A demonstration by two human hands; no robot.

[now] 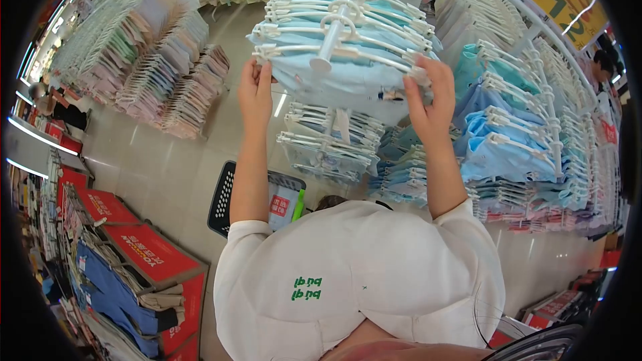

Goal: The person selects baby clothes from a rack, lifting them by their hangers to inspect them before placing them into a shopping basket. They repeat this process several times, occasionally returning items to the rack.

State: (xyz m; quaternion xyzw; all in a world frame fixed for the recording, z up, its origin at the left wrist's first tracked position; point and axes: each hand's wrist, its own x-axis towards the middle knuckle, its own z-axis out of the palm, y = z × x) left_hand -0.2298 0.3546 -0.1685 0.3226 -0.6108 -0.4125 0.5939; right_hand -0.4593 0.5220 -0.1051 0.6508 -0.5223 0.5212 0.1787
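Note:
Both hands are raised at the front of a display arm (pixel 328 43), a pale rod with a round end cap. Light-blue underpants (pixel 334 77) with a small dark print hang there from a white clip hanger (pixel 374 55). My left hand (pixel 255 90) is closed at the left end of this front pair, thumb against the fingers. At the right end, my right hand (pixel 431 97) pinches the cloth by the hanger's clip, thumb and fingers closed. Behind them, several more blue and aqua pairs (pixel 341 17) hang close together on the same arm.
Below hangs another row of hangers (pixel 331 140). Blue garments (pixel 508 140) crowd the racks at right, under a yellow price sign (pixel 558 0). Pastel garments (pixel 154 53) hang at left. A dark shopping basket (pixel 221 197) is beside me. Red-panelled shelves (pixel 140 247) stand lower left.

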